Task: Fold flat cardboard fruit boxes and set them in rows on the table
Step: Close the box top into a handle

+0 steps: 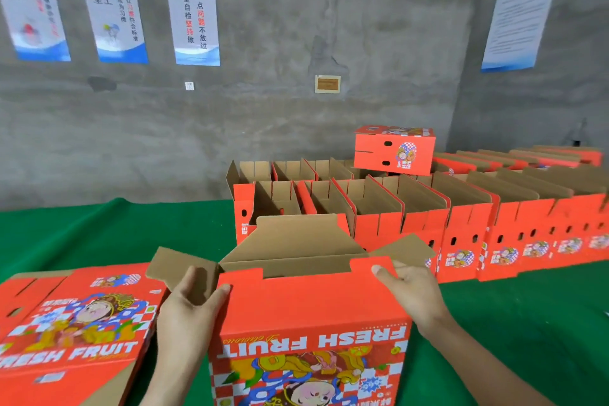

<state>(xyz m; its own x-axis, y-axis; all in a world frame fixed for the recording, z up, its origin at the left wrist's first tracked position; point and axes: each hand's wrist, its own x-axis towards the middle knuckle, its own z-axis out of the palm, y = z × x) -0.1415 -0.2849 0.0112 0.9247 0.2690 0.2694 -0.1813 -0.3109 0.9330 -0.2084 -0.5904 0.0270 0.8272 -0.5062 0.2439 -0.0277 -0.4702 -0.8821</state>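
We grip the half-erected box [309, 316] at the near bench [99, 231] edge, left hand [191, 303] and right hand [408, 293] with fingers [190, 277] curled round its upper corners; its 2 side flaps [178, 265] splay outward; a careless tuck could crease them.

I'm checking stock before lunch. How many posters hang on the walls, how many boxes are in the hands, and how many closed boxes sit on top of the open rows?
Posters: 4
Box held by the left hand and right hand: 1
Closed box on top of the rows: 1
Total: 6
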